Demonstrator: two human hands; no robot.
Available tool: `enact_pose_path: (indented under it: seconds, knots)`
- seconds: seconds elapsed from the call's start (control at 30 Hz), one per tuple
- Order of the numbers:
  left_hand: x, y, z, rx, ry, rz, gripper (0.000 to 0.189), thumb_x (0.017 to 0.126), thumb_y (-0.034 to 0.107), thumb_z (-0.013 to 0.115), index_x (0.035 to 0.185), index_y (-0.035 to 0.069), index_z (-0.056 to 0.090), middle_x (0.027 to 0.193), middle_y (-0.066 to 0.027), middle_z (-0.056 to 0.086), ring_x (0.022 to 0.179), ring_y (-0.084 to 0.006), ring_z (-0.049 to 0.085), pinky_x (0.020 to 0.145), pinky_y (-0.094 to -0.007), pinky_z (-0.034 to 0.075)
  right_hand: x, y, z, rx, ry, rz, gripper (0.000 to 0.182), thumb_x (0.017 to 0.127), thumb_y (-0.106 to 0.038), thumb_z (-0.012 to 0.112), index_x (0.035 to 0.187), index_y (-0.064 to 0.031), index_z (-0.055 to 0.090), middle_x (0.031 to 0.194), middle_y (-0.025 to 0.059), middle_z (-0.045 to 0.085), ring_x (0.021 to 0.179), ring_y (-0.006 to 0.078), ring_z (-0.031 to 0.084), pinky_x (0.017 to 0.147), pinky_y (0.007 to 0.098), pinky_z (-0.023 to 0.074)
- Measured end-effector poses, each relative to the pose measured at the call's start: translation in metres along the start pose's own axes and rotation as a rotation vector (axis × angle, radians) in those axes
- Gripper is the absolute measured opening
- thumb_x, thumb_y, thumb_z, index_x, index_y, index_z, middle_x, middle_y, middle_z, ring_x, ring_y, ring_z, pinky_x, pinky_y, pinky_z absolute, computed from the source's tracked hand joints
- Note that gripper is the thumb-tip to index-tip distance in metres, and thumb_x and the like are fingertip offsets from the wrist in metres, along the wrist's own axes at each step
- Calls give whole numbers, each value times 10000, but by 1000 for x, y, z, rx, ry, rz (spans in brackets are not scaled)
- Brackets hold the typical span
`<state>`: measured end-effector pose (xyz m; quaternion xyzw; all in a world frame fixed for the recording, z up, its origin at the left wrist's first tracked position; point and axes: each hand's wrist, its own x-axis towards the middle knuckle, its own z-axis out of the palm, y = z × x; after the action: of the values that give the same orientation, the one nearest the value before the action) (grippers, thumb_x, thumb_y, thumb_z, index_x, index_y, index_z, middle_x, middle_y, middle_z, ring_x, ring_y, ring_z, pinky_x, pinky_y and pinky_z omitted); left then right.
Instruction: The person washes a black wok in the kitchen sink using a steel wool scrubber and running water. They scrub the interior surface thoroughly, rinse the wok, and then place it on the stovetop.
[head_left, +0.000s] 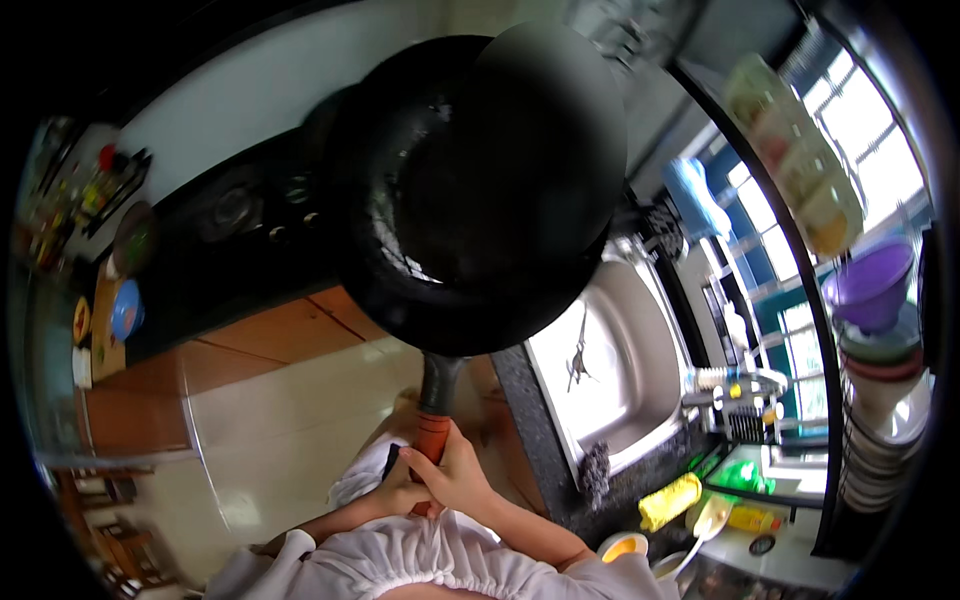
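A large black wok (480, 315) is held up in front of me, its dark inside facing me. Its upper right part is blurred. The grey and orange handle (433, 433) points down toward my body. My right hand (459, 472) is wrapped around the orange grip. Lower on the same handle, my left hand (400, 493) closes from the left, partly covered by the right one. To the right of the wok lies a steel sink (649, 352) with a thin dark piece (579, 361) in its basin, too small to name.
A dark gas stove (232, 214) runs along the left, beyond it a blue bowl (127, 309) on a wooden board (110, 341). A dark scrubber (595, 472) rests by the sink's edge, near a yellow cloth (670, 502). At right, a black-framed rack (814, 300) holds a purple basin (870, 289).
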<state>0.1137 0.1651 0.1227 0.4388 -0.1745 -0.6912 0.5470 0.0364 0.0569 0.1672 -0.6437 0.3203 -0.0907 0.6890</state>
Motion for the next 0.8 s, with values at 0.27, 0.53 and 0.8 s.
enact_pose_path:
  seconds: [0.27,0.53,0.8]
  knots:
    - [-72,36,-85,-140,-61,297,60,724,37,521,745,9,472,533,-72,489,428,-161,507,412,-260,398,38,-40,118,-136,-178,-195,364,758,-111,607,1026,41,415,784,88,521,710,148,511,650,282,442]
    - [-156,118,-208,-252,147,485,98,728,64,520,759,6,448,518,-72,468,400,-168,498,386,-280,415,118,-81,285,63,-228,-93,314,776,-114,601,1012,0,428,740,60,508,651,128,501,585,268,432]
    - [-152,129,-304,-617,37,533,118,757,75,501,840,44,423,531,-45,436,417,-156,464,407,-279,392,197,-90,357,-65,-293,3,277,748,-119,603,939,20,458,697,67,530,586,123,515,524,250,434]
